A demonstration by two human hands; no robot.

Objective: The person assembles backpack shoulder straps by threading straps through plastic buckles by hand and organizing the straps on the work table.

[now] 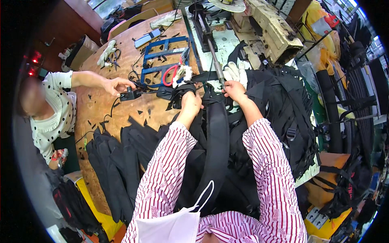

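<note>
Black padded strap (216, 133): laid lengthwise across desk (97, 109), over heaped black webbing (283, 101). Left hand (190, 103) closed on top end; right hand (235, 91) pinching adjoining edge. Judged soft, floppy, light; best held near stitched ends.

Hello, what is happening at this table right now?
A person in a striped shirt works on a long black padded strap lying over a pile of black bag parts. The left hand grips black fabric at the strap's top end; the right hand presses on black webbing beside a metal rod. At the wooden table, a co-worker's hand holds a small black tool. Red-handled scissors lie nearby.
</note>
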